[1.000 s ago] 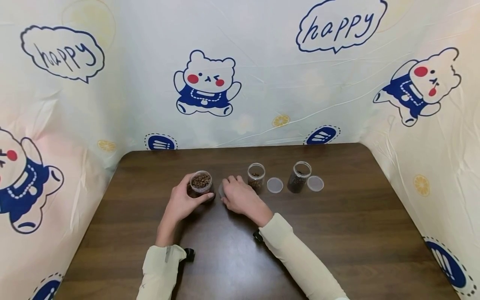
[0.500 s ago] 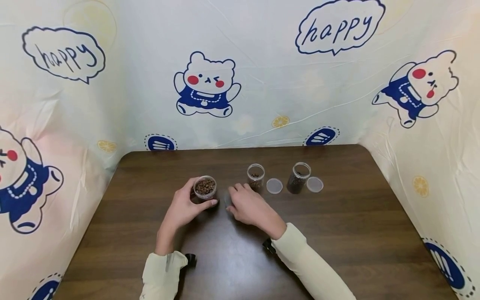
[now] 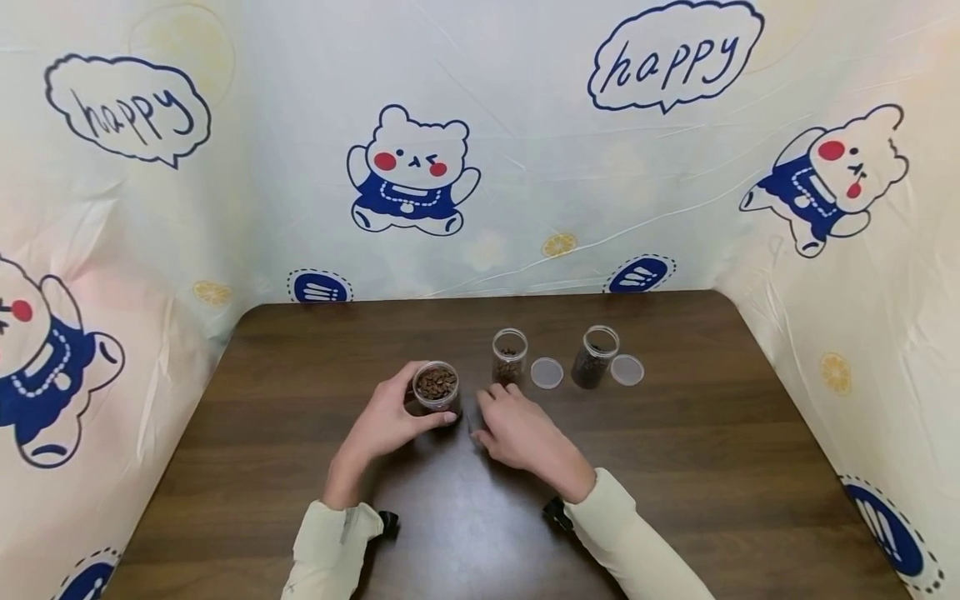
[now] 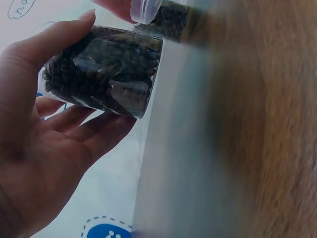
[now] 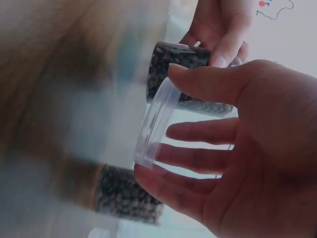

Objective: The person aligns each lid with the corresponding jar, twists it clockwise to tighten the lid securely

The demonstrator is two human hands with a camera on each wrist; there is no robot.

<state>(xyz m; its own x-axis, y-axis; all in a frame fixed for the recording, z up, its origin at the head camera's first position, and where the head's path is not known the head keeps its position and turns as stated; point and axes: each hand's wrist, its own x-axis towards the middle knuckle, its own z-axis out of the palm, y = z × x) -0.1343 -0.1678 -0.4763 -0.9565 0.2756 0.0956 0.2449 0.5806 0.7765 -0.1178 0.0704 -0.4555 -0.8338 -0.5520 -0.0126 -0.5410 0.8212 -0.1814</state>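
My left hand (image 3: 392,418) grips a clear jar (image 3: 437,386) brim-full of roasted coffee beans, thumb on its near side and fingers round the back. The jar has no lid on it and stands roughly upright. In the left wrist view, beans show through the wall of the jar (image 4: 106,69). Just to the right, my right hand (image 3: 527,432) holds a round clear plastic lid (image 5: 156,124) on edge, between thumb and fingertips. From the head view most of that lid is hidden behind the fingers.
Beyond my right hand stands a second open jar (image 3: 509,357) of beans, with a flat lid (image 3: 547,373) beside it. Farther right are a third open jar (image 3: 594,362) with dark contents and its neighbouring lid (image 3: 627,370). All are on the brown wooden table (image 3: 675,467).
The left hand has moved right and toward me with the jar in its grip. My right hand has also come right and nearer, the lid still held. The other jars stay put.
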